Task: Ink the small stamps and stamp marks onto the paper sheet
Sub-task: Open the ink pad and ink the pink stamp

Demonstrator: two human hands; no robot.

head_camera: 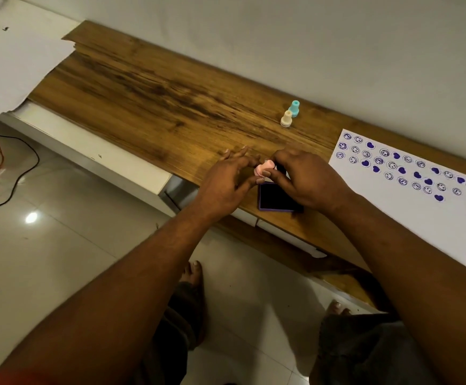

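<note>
A small pink stamp point(265, 166) is pinched between the fingertips of my left hand point(226, 182) and my right hand point(306, 179), just above the far edge of the open purple ink pad point(273, 197) at the table's front edge. My right hand covers the pad's right side. The white paper sheet point(409, 212) lies to the right and carries several purple smiley and heart marks on its upper part. A teal stamp point(293, 108) and a cream stamp point(286, 119) stand upright further back on the wooden table point(148, 93).
The table runs along a grey wall. White sheets point(15, 68) lie over its far left end. Below are a tiled floor point(59, 245) with red and black cables point(1, 162) at left, and my bare feet.
</note>
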